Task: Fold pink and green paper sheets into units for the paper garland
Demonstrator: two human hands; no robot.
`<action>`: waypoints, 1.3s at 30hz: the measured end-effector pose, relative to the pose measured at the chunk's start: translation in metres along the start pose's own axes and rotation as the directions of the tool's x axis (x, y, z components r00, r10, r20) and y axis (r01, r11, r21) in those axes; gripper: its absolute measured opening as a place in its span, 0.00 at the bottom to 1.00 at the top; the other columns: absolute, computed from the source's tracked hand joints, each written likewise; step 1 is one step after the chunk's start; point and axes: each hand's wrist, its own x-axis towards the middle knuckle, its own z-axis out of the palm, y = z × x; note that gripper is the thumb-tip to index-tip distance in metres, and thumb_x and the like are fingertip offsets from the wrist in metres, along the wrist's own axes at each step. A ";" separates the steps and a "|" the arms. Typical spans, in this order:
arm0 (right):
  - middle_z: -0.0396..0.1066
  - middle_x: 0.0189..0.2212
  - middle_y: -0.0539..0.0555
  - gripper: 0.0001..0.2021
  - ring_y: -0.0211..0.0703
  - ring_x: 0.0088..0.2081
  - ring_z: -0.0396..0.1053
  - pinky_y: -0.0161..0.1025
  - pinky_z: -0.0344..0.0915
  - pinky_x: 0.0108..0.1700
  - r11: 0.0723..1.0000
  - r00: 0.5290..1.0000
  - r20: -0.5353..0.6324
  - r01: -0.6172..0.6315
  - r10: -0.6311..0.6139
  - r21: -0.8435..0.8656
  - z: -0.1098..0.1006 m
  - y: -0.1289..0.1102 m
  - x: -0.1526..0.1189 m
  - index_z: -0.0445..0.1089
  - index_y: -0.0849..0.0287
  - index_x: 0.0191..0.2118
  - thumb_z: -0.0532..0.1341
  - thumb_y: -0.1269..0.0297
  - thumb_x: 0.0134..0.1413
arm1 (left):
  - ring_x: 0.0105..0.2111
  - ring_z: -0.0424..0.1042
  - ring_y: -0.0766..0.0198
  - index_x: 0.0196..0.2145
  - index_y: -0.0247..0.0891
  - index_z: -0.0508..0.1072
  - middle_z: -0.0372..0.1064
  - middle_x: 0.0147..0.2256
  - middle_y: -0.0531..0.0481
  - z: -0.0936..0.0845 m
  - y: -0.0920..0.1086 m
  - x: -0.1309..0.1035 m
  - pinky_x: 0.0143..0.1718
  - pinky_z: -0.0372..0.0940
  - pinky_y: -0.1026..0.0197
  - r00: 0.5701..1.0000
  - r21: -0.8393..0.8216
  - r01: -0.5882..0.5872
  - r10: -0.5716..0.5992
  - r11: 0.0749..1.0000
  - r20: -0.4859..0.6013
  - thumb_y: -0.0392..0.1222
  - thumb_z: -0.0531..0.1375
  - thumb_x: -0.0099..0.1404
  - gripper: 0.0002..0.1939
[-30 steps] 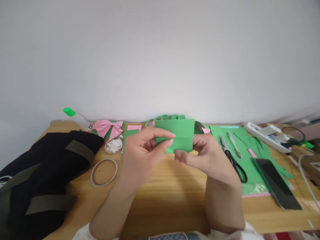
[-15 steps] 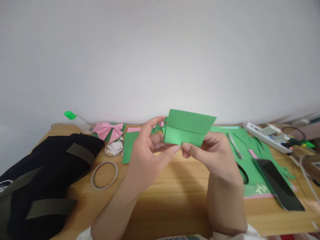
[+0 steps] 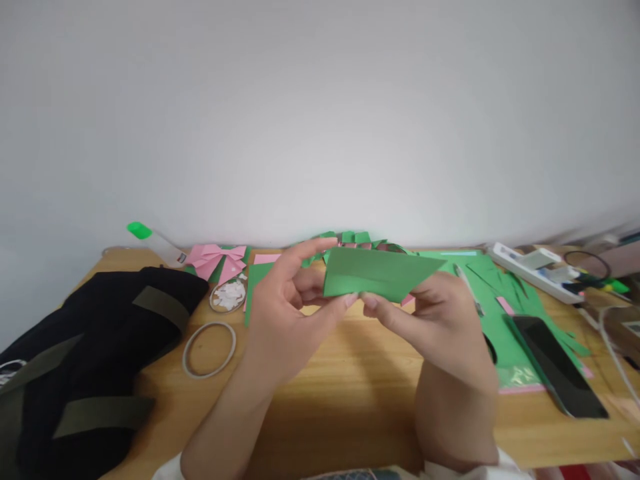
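A creased piece of green paper [image 3: 377,270] is held up above the wooden table [image 3: 345,393], near the middle of the view. My left hand [image 3: 295,313] grips its lower left edge, thumb in front, index finger raised behind the left side. Pinching the lower edge beside the left thumb is my right hand [image 3: 435,320]; its other fingers are curled behind the paper. Both thumb tips nearly meet at the bottom edge. The paper's upper part tilts toward the camera.
A black cloth item [image 3: 95,353], a tape ring [image 3: 209,350], white scraps [image 3: 229,295], a pink bow [image 3: 220,260] and a glue bottle [image 3: 160,245] lie left. On the right are green sheets [image 3: 510,333], a phone [image 3: 555,367] and a power strip [image 3: 535,273].
The upper part of the green paper has come down and forward, so it looks flatter and covers the crease. My right hand has shifted slightly right and down.
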 end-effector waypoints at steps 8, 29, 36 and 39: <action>0.69 0.18 0.45 0.11 0.36 0.22 0.65 0.35 0.63 0.26 0.996 0.997 0.075 0.000 -0.007 0.092 -0.010 -0.002 -0.008 0.70 0.54 0.22 0.66 0.72 0.50 | 0.23 0.78 0.65 0.44 0.44 0.77 0.78 0.23 0.57 -0.010 0.005 0.000 0.27 0.73 0.68 0.999 -0.027 0.016 -0.015 1.000 0.029 0.32 0.71 0.50 0.22; 0.67 0.16 0.45 0.11 0.34 0.21 0.65 0.33 0.62 0.24 0.977 0.999 0.044 -0.033 0.024 0.210 -0.002 -0.001 -0.005 0.68 0.57 0.20 0.65 0.74 0.49 | 0.26 0.74 0.65 0.29 0.42 0.82 0.77 0.25 0.55 -0.013 -0.007 0.002 0.26 0.67 0.66 0.976 0.120 -0.095 0.068 0.988 0.209 0.40 0.66 0.60 0.04; 0.73 0.17 0.46 0.06 0.34 0.21 0.68 0.31 0.65 0.23 0.962 0.973 -0.166 -0.114 0.158 0.247 -0.014 0.003 -0.007 0.75 0.55 0.25 0.67 0.73 0.48 | 0.28 0.80 0.64 0.27 0.43 0.82 0.80 0.28 0.54 -0.028 0.003 0.007 0.32 0.75 0.64 0.997 -0.063 -0.051 0.047 0.997 -0.064 0.34 0.68 0.57 0.05; 0.74 0.19 0.48 0.04 0.35 0.21 0.70 0.32 0.67 0.24 0.947 0.979 -0.090 -0.150 0.182 0.285 -0.012 0.001 -0.005 0.76 0.56 0.26 0.68 0.71 0.48 | 0.29 0.80 0.63 0.27 0.42 0.81 0.81 0.28 0.54 -0.027 0.004 0.008 0.33 0.76 0.65 0.999 -0.077 -0.035 0.034 0.996 -0.014 0.34 0.67 0.58 0.05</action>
